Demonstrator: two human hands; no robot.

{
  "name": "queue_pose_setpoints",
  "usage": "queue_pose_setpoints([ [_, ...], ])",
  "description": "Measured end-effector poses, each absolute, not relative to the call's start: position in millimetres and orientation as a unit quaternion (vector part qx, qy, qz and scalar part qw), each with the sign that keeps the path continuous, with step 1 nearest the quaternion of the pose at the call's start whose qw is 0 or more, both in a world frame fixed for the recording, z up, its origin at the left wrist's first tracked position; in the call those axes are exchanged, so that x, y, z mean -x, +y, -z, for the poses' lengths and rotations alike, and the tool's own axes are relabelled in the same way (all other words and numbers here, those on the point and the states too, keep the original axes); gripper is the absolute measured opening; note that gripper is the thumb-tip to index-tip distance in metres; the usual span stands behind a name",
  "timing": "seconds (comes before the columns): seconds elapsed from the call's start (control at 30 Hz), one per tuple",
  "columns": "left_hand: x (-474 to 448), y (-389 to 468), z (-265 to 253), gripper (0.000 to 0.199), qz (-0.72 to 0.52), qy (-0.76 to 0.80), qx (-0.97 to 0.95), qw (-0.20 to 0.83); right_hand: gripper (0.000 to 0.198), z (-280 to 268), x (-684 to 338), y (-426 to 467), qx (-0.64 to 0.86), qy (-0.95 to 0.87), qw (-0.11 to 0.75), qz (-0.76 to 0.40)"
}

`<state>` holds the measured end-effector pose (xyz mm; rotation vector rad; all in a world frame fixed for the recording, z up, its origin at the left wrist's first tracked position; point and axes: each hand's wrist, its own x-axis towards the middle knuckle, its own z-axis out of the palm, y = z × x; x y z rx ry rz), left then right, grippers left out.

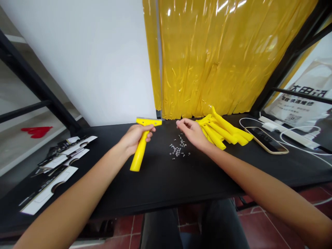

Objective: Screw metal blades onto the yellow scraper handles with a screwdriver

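My left hand (136,139) is closed around the upper handle of a yellow scraper (140,154), held above the black table with its wide head upward. A metal strip runs along the top of that head. To its right, my right hand (191,130) has thumb and fingertips pinched together; what they hold, if anything, is too small to make out. Loose small screws and nuts (177,150) lie scattered on the table between my hands. Just beyond my right wrist rests a pile of yellow scraper handles (223,129), partly hidden by that hand.
Black-and-white printed cards (55,169) are stacked loosely at the left of the black table (166,186). A phone (267,140), white cables and a power strip (290,129) lie at the right. Behind hangs a yellow plastic curtain (220,62) beside a white panel (103,62).
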<state>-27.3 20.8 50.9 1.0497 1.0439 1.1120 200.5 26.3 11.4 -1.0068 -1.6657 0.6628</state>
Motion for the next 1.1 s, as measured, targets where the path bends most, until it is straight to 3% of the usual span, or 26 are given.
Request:
queue_pose_setpoints([
  [0.17, 57.8, 37.0, -65.9, 0.01, -0.565, 0.402, -0.39, 0.606, 0.024, -12.9, -145.3, 31.5, 0.467, -0.84, 0.235, -0.144],
  [0.23, 63.9, 36.9, -71.1, 0.011, -0.563, 0.379, -0.373, 0.633, 0.03, -13.8, -110.2, 38.5, 0.488, -0.851, 0.164, -0.104],
  [0.33, 66.1, 31.2, -78.7, 0.011, -0.548, 0.342, -0.345, 0.681, 0.046, -15.6, -61.1, 53.2, 0.506, -0.841, 0.139, -0.131],
  [0.47, 62.9, 23.2, -84.7, 0.012, -0.528, 0.315, -0.339, 0.712, 0.035, -18.6, -31.4, 71.7, 0.488, -0.836, 0.132, -0.211],
  [0.57, 56.8, 20.9, -83.0, 0.012, -0.527, 0.308, -0.334, 0.718, 0.025, -23.6, -52.3, 83.6, 0.48, -0.822, 0.155, -0.264],
  [0.63, 49.0, 20.2, -77.1, 0.012, -0.529, 0.302, -0.334, 0.72, 0.024, -29.5, -86.7, 90.8, 0.466, -0.738, 0.253, -0.417],
  [0.77, 26.4, 18.3, -51.8, 0.006, -0.482, 0.337, -0.362, 0.723, 0.023, -45.0, -173.3, 96.2, 0.465, -0.672, 0.361, -0.449],
  [0.83, 16.0, 17.8, -35.6, 0.004, -0.455, 0.363, -0.372, 0.723, 0.015, -49.6, -206.8, 90.7, 0.407, -0.603, 0.48, -0.49],
  [0.97, 5.1, 19.0, -11.3, 0.004, -0.426, 0.385, -0.382, 0.724, 0.018, -44.7, -231.3, 64.1, 0.315, -0.6, 0.594, -0.434],
  [1.1, 1.6, 19.4, -5.1, 0.007, -0.418, 0.392, -0.382, 0.725, 0.026, -34.0, -218.1, 34.2, 0.275, -0.683, 0.592, -0.328],
])
